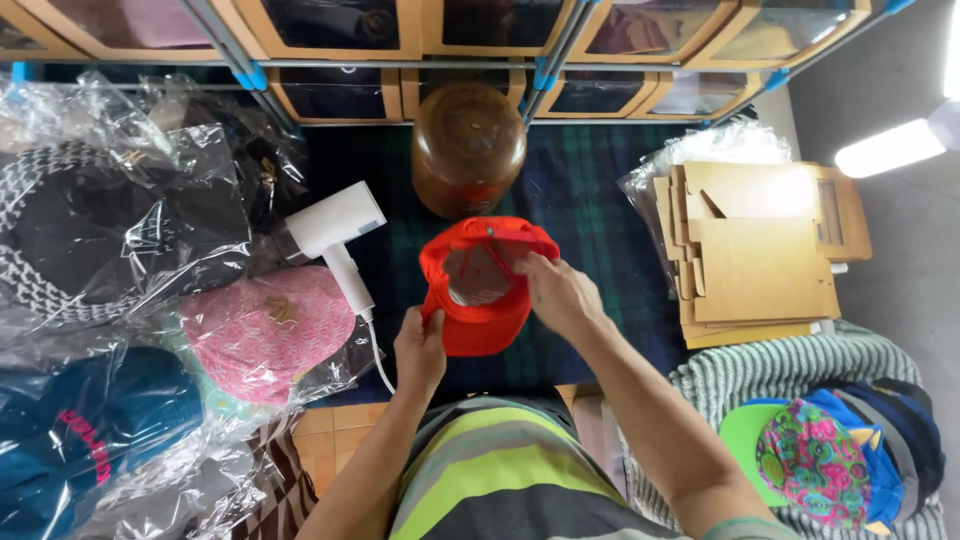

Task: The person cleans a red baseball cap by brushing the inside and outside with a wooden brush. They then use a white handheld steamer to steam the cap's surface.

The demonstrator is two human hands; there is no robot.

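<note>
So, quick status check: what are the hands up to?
Left hand grips orange cap at its edge. Right hand reaches inside it. White hair dryer lies just left, apart.

Bright daylight floods in from the right; a floor patch [890, 148] blows out white, plastic bags [120, 200] glare, edges bend slightly.

Bare forearms, sleeveless-looking top striped in green, yellow and grey

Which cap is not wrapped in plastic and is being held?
The orange cap, upside down between the left hand and right hand. The pink cap and dark blue cap lie in clear bags at the left.
</note>
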